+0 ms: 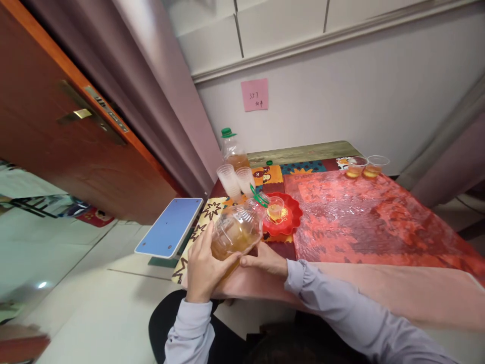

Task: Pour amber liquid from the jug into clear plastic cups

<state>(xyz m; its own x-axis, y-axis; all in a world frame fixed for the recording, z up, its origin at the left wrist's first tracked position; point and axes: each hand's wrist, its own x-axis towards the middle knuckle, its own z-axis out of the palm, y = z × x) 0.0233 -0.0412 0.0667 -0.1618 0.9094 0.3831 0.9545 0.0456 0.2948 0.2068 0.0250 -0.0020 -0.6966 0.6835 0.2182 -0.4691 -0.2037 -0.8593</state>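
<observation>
Both my hands grip a large clear plastic jug (235, 230) with yellowish-brown liquid inside, tilted so its mouth points to the right. My left hand (206, 263) wraps the base and near side. Under the lower side, my right hand (263, 259) supports it, its fingers partly hidden by the jug. A green handle ring (258, 196) circles the jug's neck. Right at the mouth stands a clear plastic cup (275, 207) with some yellow liquid in it. That cup sits on a red scalloped plate (293, 222).
Two stacks of clear cups (228, 181) stand behind the jug, before a second jug (235, 153) with a green cap. A loose green cap (269, 163) lies nearby. Two part-filled cups (354, 171) stand at the far right corner. A blue stool (170, 227) is left of the table.
</observation>
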